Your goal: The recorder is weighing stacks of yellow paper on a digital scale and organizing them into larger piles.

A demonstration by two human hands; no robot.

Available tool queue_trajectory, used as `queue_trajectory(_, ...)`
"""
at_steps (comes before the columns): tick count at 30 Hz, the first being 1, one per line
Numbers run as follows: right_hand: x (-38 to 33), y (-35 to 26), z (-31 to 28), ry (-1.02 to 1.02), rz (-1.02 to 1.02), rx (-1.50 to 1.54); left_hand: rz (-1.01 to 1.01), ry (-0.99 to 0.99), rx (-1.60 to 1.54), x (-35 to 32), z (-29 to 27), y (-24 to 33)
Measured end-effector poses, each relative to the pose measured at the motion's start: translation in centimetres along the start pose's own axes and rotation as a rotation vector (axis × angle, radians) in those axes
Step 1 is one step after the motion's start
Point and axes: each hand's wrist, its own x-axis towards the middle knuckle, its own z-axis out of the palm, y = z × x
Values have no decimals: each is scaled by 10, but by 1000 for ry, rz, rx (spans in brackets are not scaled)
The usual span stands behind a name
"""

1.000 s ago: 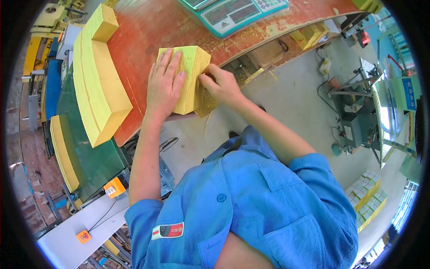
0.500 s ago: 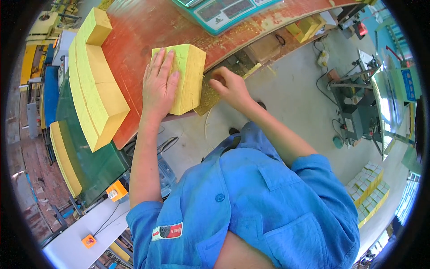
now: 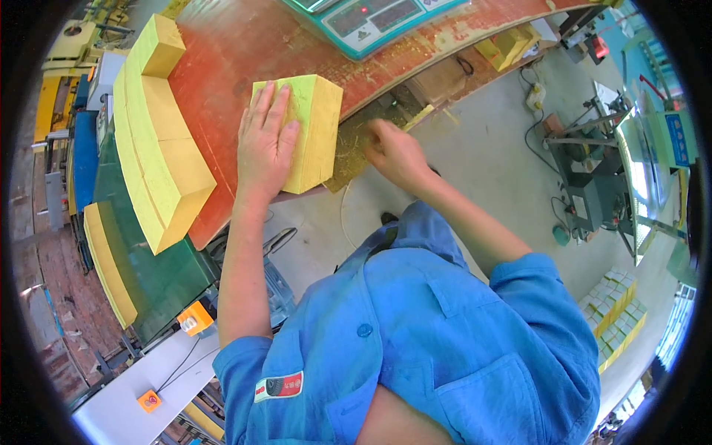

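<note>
A thick yellow stack of paper sheets [image 3: 320, 137] stands at the front edge of a worn red tabletop [image 3: 215, 96]. My left hand [image 3: 268, 144] lies on its top and left side, fingers stretched out and thumb toward the right. To the right of the stack, apart from it, my right hand [image 3: 399, 154] hangs in the air past the table edge, its fingers curled in. Whatever may be between those fingertips is hidden. Below them, a shelf littered with yellow scraps [image 3: 352, 152] juts out under the tabletop.
A curved row of similar yellow stacks [image 3: 159, 133] stands on the left, partly over a green surface [image 3: 167, 285]. A teal-framed weighing scale [image 3: 371, 26] sits at the back. Orange switch boxes [image 3: 194, 317] are at lower left. Small bundles [image 3: 612, 311] are piled on the floor at right.
My right hand has drawn away from the stack, to the right and slightly nearer me. My left hand stays on the stack, which has hardly shifted.
</note>
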Motion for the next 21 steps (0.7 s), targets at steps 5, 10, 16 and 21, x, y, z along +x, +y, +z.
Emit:
queue_trajectory(5,35,-37,6,394,-311,140,6,-13,-14,4,0,3)
queue_trajectory(10,45,-28,13,411,-408,-70,13,-6,-1,4,-1,9)
queue_trajectory(16,-6,28,22,-141,-193,-238,-6,4,-13,4,-1,3)
queue_trajectory(21,-16,22,8,-232,-160,-163,0,7,-36,1,0,-1)
